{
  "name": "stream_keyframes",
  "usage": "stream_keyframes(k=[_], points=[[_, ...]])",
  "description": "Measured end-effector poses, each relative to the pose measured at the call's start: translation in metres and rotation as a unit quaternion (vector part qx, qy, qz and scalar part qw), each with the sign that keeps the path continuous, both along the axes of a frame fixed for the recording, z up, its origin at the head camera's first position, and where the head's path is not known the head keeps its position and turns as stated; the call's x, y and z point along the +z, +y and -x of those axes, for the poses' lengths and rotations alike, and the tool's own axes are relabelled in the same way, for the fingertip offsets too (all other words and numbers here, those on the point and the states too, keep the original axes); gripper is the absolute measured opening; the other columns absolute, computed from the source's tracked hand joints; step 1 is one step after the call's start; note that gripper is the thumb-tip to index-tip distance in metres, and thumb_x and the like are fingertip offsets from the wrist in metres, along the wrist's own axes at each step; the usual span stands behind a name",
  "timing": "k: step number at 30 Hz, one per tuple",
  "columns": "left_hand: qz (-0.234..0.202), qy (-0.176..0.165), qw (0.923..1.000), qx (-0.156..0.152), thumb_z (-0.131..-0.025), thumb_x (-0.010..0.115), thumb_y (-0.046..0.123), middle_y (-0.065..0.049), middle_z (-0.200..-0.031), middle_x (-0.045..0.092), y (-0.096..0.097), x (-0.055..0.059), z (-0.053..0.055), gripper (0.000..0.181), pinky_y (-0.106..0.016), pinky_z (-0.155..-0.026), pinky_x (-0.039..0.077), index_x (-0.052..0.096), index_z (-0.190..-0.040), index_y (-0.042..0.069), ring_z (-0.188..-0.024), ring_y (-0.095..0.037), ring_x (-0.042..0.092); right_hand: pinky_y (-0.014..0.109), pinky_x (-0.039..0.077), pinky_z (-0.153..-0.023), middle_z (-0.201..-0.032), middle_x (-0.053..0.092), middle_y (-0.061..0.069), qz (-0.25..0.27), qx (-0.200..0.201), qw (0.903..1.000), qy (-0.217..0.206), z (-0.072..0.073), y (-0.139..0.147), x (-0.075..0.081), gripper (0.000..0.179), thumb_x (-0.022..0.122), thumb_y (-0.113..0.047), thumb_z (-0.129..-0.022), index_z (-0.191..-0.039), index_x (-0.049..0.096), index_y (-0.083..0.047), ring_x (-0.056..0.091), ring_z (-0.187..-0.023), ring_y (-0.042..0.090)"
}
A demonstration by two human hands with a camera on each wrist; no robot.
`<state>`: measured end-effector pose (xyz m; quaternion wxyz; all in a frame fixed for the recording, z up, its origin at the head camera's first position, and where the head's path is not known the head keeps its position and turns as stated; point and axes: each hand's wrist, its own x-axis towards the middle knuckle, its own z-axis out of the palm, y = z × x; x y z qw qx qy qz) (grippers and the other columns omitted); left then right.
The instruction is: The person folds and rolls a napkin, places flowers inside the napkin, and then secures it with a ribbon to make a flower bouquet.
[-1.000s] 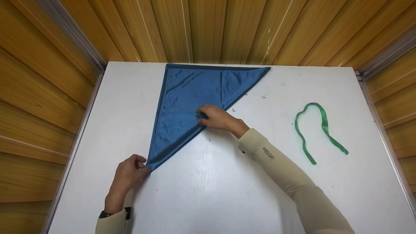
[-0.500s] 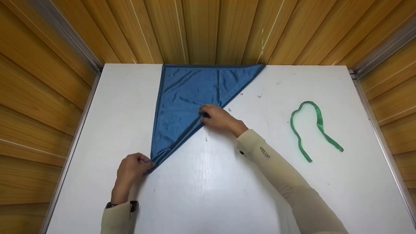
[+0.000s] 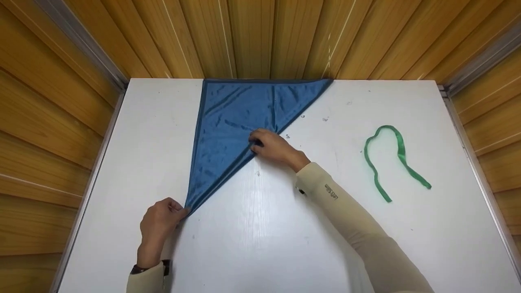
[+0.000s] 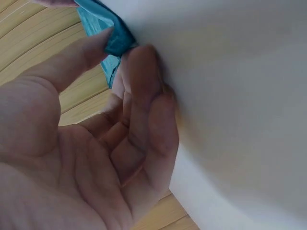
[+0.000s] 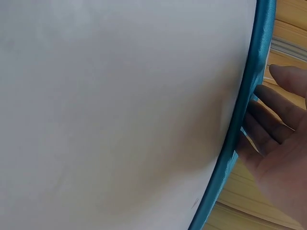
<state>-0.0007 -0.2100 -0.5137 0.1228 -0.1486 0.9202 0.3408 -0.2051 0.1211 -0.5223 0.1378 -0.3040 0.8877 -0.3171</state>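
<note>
Room lies left of the cloth [image 3: 228, 134], wall [image 3: 252, 40] behind.

I have a shiny blue cloth [image 3: 232, 110] spread as a triangle in the upper middle of the frame, its broad corner at upper left. A few creases cross it, and a narrow fold runs down its slanting edge to the lower tip, which I pinch.

Wood-grained panels [image 3: 251, 40] bordering a white table [image 3: 252, 244] on three sides suggest a booth.
</note>
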Motion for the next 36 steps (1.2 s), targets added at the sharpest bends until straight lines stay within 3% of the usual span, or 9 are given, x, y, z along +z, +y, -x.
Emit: stream_keyframes(k=[5,8,14,17,21,24,30,36], points=[[-0.003,0.012,0.9999,0.010,-0.091,0.082,0.020,-0.002,-0.069,0.064,0.000,0.000,-0.007,0.020,-0.033,-0.053,0.042,0.078,-0.087,0.001,-0.063,-0.021,0.058,0.043,0.044,-0.111,-0.135,0.063,0.020,-0.014,0.000,0.9995,0.027,-0.008,-0.009,0.004,0.033,0.065,-0.013,-0.105,-0.132,0.065,0.005,0.056,-0.131,0.034],[-0.016,0.010,0.9997,0.011,-0.092,0.081,0.017,-0.002,-0.070,0.064,-0.001,0.001,-0.011,0.017,-0.033,-0.055,0.042,0.079,-0.091,0.000,-0.064,-0.021,0.058,0.042,0.044,-0.111,-0.136,0.063,0.018,-0.018,0.019,0.9987,0.043,-0.025,-0.025,0.012,0.034,0.066,-0.013,-0.105,-0.135,0.064,0.003,0.056,-0.132,0.033],[-0.049,0.005,0.9986,0.017,-0.095,0.076,0.011,-0.006,-0.076,0.065,-0.004,0.000,-0.012,0.015,-0.033,-0.059,0.046,0.076,-0.101,-0.003,-0.066,-0.021,0.059,0.031,0.050,-0.103,-0.129,0.067,0.010,0.005,0.130,0.9905,0.045,-0.072,-0.075,0.025,0.029,0.069,-0.010,-0.104,-0.132,0.070,-0.002,0.063,-0.123,0.023],[-0.067,0.014,0.9976,0.012,-0.095,0.076,0.009,-0.006,-0.080,0.065,-0.005,-0.003,-0.010,0.012,-0.032,-0.061,0.049,0.072,-0.102,-0.001,-0.070,-0.020,0.060,0.024,0.050,-0.097,-0.121,0.070,0.007,0.010,0.184,0.9820,0.043,-0.092,-0.098,0.023,0.023,0.071,-0.009,-0.103,-0.125,0.074,-0.005,0.066,-0.115,0.018],[-0.079,0.034,0.9962,-0.014,-0.096,0.075,0.003,-0.004,-0.082,0.068,-0.006,-0.008,-0.010,0.005,-0.029,-0.063,0.049,0.073,-0.101,0.004,-0.074,-0.019,0.060,0.019,0.049,-0.091,-0.115,0.071,0.004,-0.003,0.224,0.9739,0.038,-0.113,-0.122,0.015,0.018,0.074,-0.008,-0.100,-0.119,0.075,-0.007,0.066,-0.107,0.013],[-0.080,0.044,0.9952,-0.036,-0.096,0.073,0.000,-0.002,-0.082,0.069,-0.008,-0.010,-0.010,0.008,-0.029,-0.065,0.047,0.077,-0.100,0.006,-0.075,-0.019,0.059,0.018,0.049,-0.088,-0.111,0.071,0.001,-0.030,0.228,0.9725,0.040,-0.122,-0.136,0.009,0.018,0.079,-0.011,-0.097,-0.115,0.077,-0.009,0.065,-0.103,0.010],[-0.075,0.048,0.9938,-0.066,-0.097,0.071,-0.002,-0.003,-0.090,0.072,-0.012,-0.010,-0.012,0.012,-0.032,-0.070,0.049,0.079,-0.104,0.004,-0.081,-0.019,0.060,0.021,0.050,-0.075,-0.101,0.068,-0.002,-0.056,0.193,0.9775,0.065,-0.131,-0.155,0.000,0.020,0.088,-0.023,-0.090,-0.105,0.079,-0.013,0.063,-0.090,0.008],[-0.078,0.048,0.9919,-0.088,-0.089,0.074,-0.009,-0.003,-0.095,0.071,-0.017,-0.009,-0.016,0.024,-0.030,-0.072,0.050,0.079,-0.108,0.003,-0.083,-0.019,0.059,0.022,0.045,-0.068,-0.092,0.066,-0.002,-0.047,0.175,0.9802,0.080,-0.132,-0.161,-0.008,0.006,0.081,-0.017,-0.094,-0.093,0.076,-0.014,0.058,-0.083,0.009]])
